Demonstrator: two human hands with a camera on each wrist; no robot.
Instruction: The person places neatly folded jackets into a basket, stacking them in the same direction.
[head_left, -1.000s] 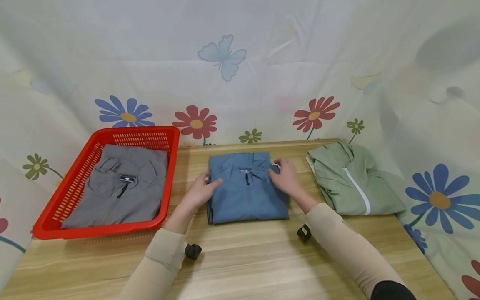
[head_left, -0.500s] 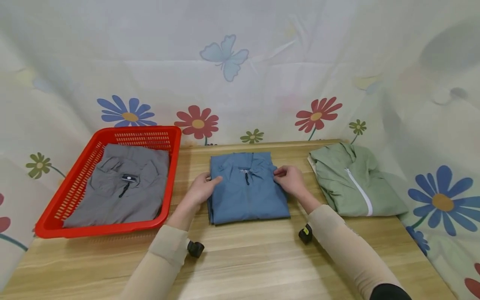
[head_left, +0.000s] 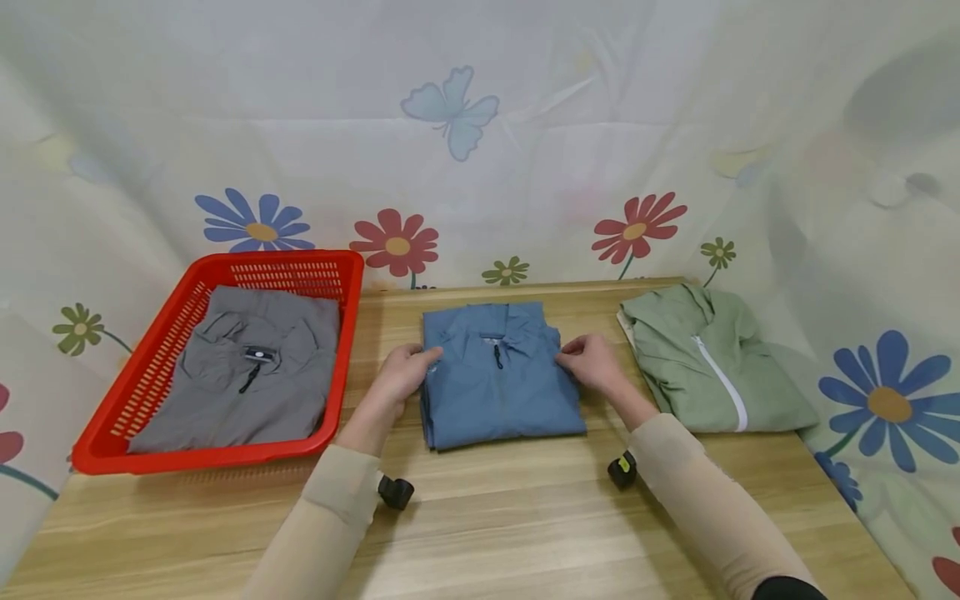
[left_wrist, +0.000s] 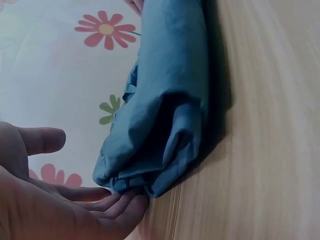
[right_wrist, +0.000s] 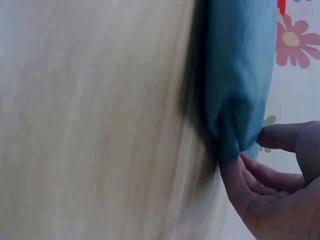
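A folded blue jacket (head_left: 498, 400) with a stand collar and a short dark zip pull lies on the wooden table between my hands. My right hand (head_left: 596, 364) pinches its right edge; in the right wrist view the thumb (right_wrist: 282, 136) is on one face and the fingers under the other. At the opposite edge, my left hand (head_left: 401, 375) touches the folded layers with nearly straight fingertips. In the left wrist view its thumb (left_wrist: 45, 140) stands away from the cloth, and the jacket's folded side (left_wrist: 175, 75) shows as a thick roll.
Left of the jacket stands a red plastic basket (head_left: 341, 367) holding a folded grey jacket (head_left: 240, 375). A green jacket (head_left: 690, 367) with a white zip lies folded on the right. Behind the wooden table (head_left: 510, 517) hangs a flowered cloth (head_left: 570, 167).
My right hand has come down from the upper right corner to the right edge and pinches it. The blue jacket has shifted very slightly to the right; my left hand stays by its left edge.
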